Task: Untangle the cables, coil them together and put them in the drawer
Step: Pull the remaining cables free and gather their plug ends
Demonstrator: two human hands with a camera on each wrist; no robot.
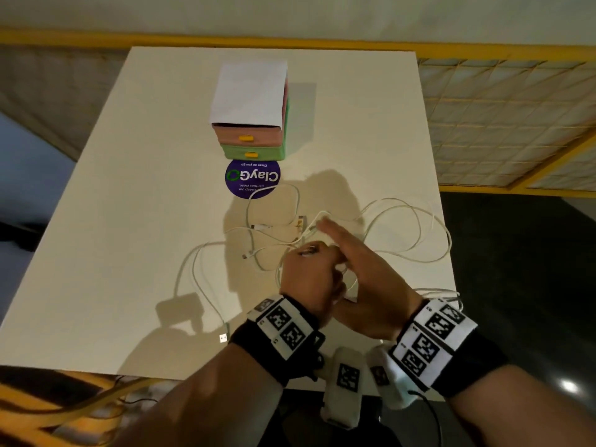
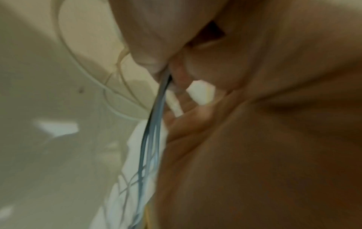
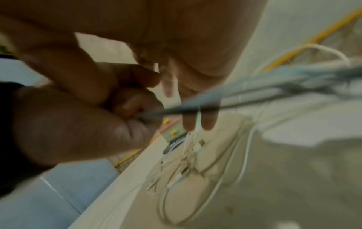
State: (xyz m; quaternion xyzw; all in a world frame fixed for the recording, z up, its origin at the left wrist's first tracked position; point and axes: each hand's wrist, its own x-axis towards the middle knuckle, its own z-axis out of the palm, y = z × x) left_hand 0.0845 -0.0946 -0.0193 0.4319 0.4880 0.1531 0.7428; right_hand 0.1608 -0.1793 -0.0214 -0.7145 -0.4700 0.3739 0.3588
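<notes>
Head view, frame centre: left hand point(image 1: 306, 275) grips the limp, light cables point(image 1: 416, 227), right hand point(image 1: 358, 272) flat-fingered; best gathered near plugs.

head: above, facing down at table point(image 1: 129, 221) | wrists: close, blurred | shared: cables point(image 1: 403, 221)

A white square table point(image 1: 135, 195) stands against a pale wall point(image 1: 290, 11) edged by a yellow rail point(image 1: 483, 50). To the right, a yellow-framed grid panel point(image 1: 503, 124) slopes down toward a dark floor point(image 1: 532, 253). A round purple sticker point(image 1: 252, 179) lies on the tabletop. Strong light throws hard shadows across the table.
</notes>
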